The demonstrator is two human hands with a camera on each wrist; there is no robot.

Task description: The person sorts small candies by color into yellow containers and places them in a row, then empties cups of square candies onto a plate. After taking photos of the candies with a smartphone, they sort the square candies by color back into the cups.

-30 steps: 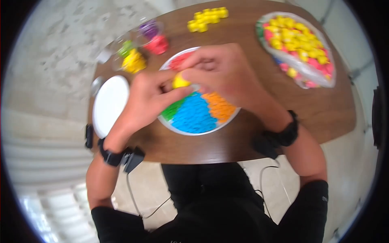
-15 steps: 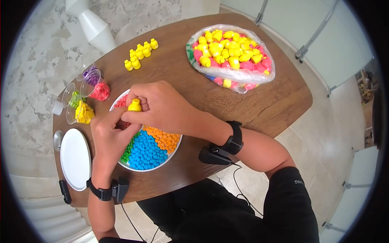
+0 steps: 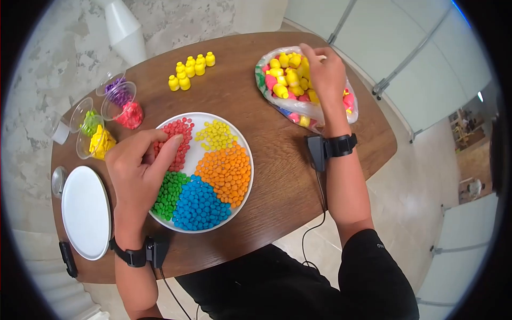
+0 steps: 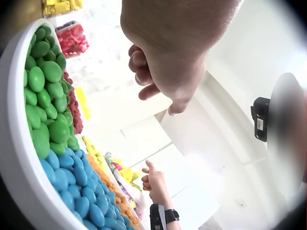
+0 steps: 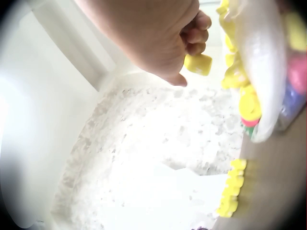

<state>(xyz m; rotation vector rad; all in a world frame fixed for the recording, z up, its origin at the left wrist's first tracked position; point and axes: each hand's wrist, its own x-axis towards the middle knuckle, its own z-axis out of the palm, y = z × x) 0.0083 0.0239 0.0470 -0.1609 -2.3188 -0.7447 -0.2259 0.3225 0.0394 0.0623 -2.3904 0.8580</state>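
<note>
My left hand (image 3: 133,173) hovers over the left side of a white plate (image 3: 250,176) of candies sorted by colour. Its fingers curl loosely, the thumb stretches forward, and nothing shows between them. Red candies (image 3: 180,140) and green candies (image 3: 169,193) lie below it. My right hand (image 3: 329,77) is over a clear plastic bag (image 3: 314,111) heaped with yellow and pink bottle-shaped pieces. In the right wrist view a small yellow bottle (image 5: 198,64) is right at its fingertips, with the thumb parted from it.
Several yellow bottles (image 3: 190,66) stand in rows at the back. Plastic cups hold purple, pink, green and yellow pieces (image 3: 101,143) at the left. A white oval dish (image 3: 86,213) and a black object (image 3: 68,259) lie at the table's left edge.
Both hands held a yellow bottle together above the plate. They have parted: the right hand has moved to the bag, and the left stays above the plate without the bottle.
</note>
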